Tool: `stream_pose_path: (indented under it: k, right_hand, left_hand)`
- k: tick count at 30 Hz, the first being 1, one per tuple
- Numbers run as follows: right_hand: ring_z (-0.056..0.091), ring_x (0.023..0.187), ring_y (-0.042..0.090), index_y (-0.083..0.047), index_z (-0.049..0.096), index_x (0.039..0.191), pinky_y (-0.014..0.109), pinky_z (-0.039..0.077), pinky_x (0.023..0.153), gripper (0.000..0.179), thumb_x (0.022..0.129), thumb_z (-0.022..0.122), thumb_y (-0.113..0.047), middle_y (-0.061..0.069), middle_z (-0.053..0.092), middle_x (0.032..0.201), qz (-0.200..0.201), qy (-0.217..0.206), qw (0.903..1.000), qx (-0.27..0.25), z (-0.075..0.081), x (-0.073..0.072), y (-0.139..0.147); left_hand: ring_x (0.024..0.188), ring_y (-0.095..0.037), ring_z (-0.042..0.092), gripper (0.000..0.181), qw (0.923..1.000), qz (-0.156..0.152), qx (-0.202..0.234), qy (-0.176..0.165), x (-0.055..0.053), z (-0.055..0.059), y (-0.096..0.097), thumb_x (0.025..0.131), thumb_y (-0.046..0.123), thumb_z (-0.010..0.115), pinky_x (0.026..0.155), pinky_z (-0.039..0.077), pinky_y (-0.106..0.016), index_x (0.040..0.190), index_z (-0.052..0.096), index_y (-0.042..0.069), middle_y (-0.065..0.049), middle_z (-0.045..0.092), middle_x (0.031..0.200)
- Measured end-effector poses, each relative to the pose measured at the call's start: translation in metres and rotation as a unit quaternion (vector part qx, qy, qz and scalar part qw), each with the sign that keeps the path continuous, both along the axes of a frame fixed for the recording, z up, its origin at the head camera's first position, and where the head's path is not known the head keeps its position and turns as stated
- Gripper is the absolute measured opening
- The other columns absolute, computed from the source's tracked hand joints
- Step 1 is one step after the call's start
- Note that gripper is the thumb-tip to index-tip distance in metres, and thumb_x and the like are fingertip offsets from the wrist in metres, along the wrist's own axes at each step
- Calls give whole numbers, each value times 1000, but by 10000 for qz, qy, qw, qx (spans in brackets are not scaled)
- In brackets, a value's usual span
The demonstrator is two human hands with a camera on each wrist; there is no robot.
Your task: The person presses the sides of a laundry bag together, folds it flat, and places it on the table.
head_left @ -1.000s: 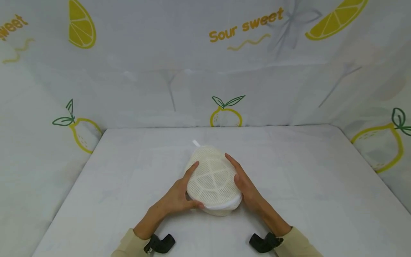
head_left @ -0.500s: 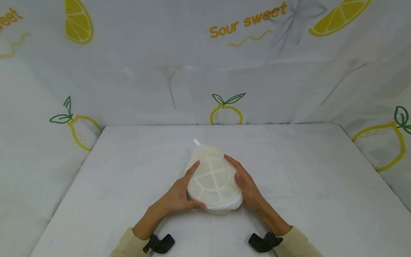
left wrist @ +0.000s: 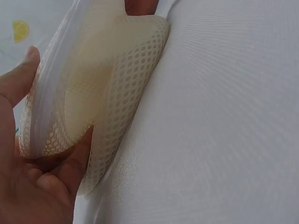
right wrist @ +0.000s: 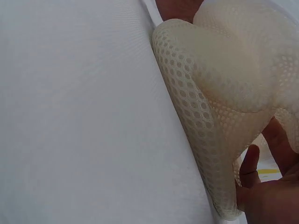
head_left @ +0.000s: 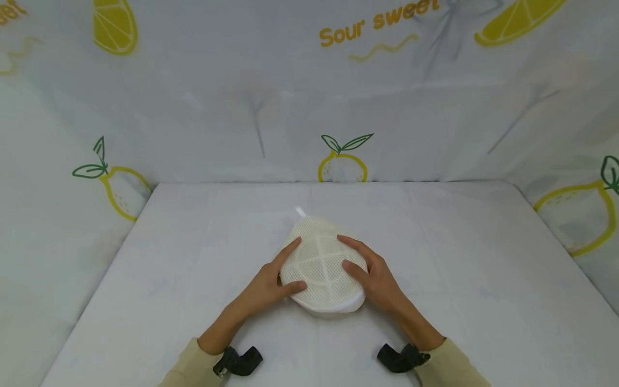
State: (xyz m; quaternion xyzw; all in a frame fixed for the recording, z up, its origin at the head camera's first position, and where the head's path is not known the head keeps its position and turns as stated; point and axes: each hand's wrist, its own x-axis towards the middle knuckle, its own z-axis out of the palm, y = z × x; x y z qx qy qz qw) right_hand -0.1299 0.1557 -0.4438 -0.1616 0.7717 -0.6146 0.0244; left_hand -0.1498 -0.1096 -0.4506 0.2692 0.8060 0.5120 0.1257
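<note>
A cream mesh laundry bag (head_left: 321,269), rounded and puffed, sits between my hands on the white table. A pale band (left wrist: 46,88), which looks like its zipper, runs round the rim; a small white tag (head_left: 301,212) sticks out at the far end. My left hand (head_left: 270,280) grips the left side, thumb on top and other fingers tucked into the mesh folds beneath. From the right, my right hand (head_left: 379,279) holds the opposite side, its thumb on the upper face. Both wrist views show the underside's soft mesh folded inward, with some fingertips hidden there.
The white-covered table (head_left: 193,236) spreads around the bag. Behind it and at both sides hang white cloth walls (head_left: 203,123) printed with lemons and lettering. A black wrist mount (head_left: 238,361) juts inward by the left sleeve, and another black mount (head_left: 403,358) by the right.
Both thumbs have shifted further onto the bag's upper face, the left one up from the near rim. The near underside shows less now. The head view has tilted slightly downward.
</note>
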Motion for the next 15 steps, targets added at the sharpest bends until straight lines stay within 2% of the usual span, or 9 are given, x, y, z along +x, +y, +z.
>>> stream_pose_path:
  k: [2, 5, 9, 13, 15]
  right_hand:
    - [65, 85, 19, -19, 45, 143, 26, 51, 79, 45, 99, 55, -21, 10, 49, 135, -42, -175, 9998, 105, 3, -1, 2]
    - [65, 78, 19, -20, 47, 142, 26, 51, 75, 44, 99, 56, -25, 10, 50, 134, -126, -343, 9991, 225, 3, -2, 5]
    - [65, 67, 21, -20, 47, 142, 29, 53, 67, 45, 98, 57, -23, 13, 52, 129, -142, -418, 9989, 184, 2, -3, 8]
    - [65, 75, 19, -24, 46, 142, 28, 52, 70, 46, 97, 57, -26, 11, 49, 135, -163, -345, 9986, 379, -3, -3, 8]
    - [64, 85, 17, -26, 46, 142, 28, 51, 76, 46, 97, 57, -28, 9, 47, 139, -204, -229, 9982, 524, -6, -3, 8]
  left_hand:
    - [131, -19, 39, 87, 9996, 247, -75, -71, 1, 1, 4, 83, 36, 75, 105, 31, -46, 152, 20, 38, -7, 34, 150]
    - [131, -18, 38, 89, 9987, 466, -193, -97, 1, 1, 8, 80, 39, 77, 105, 31, -44, 151, 23, 40, -5, 35, 150]
    - [119, -20, 47, 89, 9970, 675, -340, 191, 3, 2, 12, 76, 40, 80, 97, 40, -41, 150, 31, 31, -9, 44, 140]
    - [96, -19, 48, 88, 9946, 832, -457, 420, 5, 3, 13, 74, 35, 83, 83, 44, -38, 148, 38, 18, -10, 49, 118]
    - [96, -19, 48, 89, 9939, 869, -524, 434, 5, 4, 14, 74, 33, 84, 86, 43, -39, 148, 38, 16, -10, 48, 117]
